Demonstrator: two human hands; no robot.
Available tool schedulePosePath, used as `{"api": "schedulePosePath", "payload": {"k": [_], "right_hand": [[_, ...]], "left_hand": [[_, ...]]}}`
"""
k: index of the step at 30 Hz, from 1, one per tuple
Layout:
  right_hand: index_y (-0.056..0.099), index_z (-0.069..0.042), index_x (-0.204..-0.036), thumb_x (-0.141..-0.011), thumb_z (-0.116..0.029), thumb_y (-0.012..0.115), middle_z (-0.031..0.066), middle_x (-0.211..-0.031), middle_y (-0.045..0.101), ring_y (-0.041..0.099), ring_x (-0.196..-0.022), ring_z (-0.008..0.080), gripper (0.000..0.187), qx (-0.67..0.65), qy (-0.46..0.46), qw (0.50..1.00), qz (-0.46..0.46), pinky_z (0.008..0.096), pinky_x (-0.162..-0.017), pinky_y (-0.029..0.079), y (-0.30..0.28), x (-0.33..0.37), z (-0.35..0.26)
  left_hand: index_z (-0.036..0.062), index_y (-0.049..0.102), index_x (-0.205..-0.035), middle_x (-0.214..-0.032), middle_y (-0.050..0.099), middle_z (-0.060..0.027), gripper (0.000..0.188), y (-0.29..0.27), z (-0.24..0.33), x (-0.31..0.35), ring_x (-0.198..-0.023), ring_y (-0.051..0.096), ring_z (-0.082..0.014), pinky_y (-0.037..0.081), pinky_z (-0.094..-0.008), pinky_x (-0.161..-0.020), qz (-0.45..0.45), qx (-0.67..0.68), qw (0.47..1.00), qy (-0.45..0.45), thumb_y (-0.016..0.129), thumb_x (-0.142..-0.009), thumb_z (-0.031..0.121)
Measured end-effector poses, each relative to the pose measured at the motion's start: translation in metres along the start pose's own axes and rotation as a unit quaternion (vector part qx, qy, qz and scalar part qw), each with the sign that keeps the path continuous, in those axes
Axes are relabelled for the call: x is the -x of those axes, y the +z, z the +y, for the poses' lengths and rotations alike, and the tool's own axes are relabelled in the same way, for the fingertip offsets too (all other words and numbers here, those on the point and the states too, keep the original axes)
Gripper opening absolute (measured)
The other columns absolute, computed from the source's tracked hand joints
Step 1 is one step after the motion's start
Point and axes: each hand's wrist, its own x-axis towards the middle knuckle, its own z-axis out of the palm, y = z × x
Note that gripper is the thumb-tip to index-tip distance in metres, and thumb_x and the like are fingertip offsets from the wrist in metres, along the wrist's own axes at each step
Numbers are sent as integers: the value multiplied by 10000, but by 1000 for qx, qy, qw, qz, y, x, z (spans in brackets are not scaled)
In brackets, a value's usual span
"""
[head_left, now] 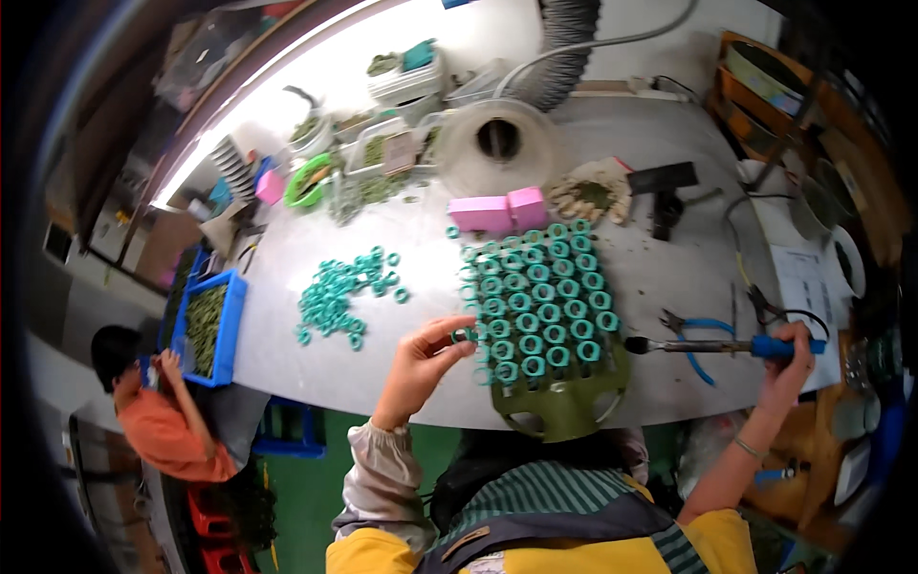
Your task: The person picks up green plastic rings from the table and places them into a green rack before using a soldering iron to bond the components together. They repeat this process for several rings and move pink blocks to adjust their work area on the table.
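My left hand pinches a teal ring between thumb and fingertips at the left edge of an olive-green rack. Rows of teal rings cover that rack, which stands near the table's front edge. On the right, my right hand is closed round the blue handle of a tool like a soldering iron. Its metal shaft points left, and its dark tip is just right of the rack, apart from the rings. A loose pile of teal rings lies left of the rack.
Behind the rack are pink blocks, a glove and a translucent funnel-shaped hood. Blue-handled pliers lie below the tool's shaft. Blue trays stand at left, near a seated person in orange.
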Motion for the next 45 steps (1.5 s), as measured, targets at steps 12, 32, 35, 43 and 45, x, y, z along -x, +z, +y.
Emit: {"api": "schedulePosePath", "payload": {"k": [12, 32, 35, 43, 45], "right_hand": [[595, -86, -749, -929, -283, 632, 28, -675, 596, 487, -478, 79, 270, -17, -13, 998, -63, 195, -403, 361, 0, 12, 0], [620, -47, -801, -928, -272, 637, 45, -727, 622, 499, -533, 90, 259, -59, -8, 998, -35, 230, -481, 398, 6, -20, 1], [629, -19, -859, -944, -296, 645, 47, -771, 628, 533, -593, 105, 290, -90, 19, 996, 4, 248, -578, 445, 20, -57, 11], [659, 9, -921, -925, -283, 683, 57, -797, 639, 616, -667, 142, 293, -153, 60, 982, -89, 268, -663, 539, 95, -181, 43], [681, 10, -939, -908, -309, 708, 71, -827, 668, 655, -697, 138, 322, -134, 106, 979, -113, 233, -634, 555, 97, -209, 56]], "left_hand": [[50, 662, -1157, -1151, 605, -78, 321, 136, -2, -26, -985, 609, -234, 521, -343, -824, -115, -235, 933, 246, 687, -842, -8], [34, 675, -1120, -1129, 639, -101, 301, 156, -17, -42, -1003, 576, -300, 477, -387, -882, -97, -325, 875, 346, 692, -819, 43], [63, 653, -1163, -1146, 554, -123, 346, 146, 2, -25, -1018, 555, -299, 479, -385, -868, -114, -291, 893, 324, 735, -826, 75], [-14, 637, -1220, -1148, 672, -96, 300, 8, -7, 67, -1018, 635, -183, 512, -308, -877, -351, -42, 928, -116, 598, -983, 166], [-67, 577, -1286, -1216, 647, -128, 386, 5, -29, 81, -1050, 649, -159, 517, -269, -925, -248, 33, 924, -290, 569, -1007, 200]]}}
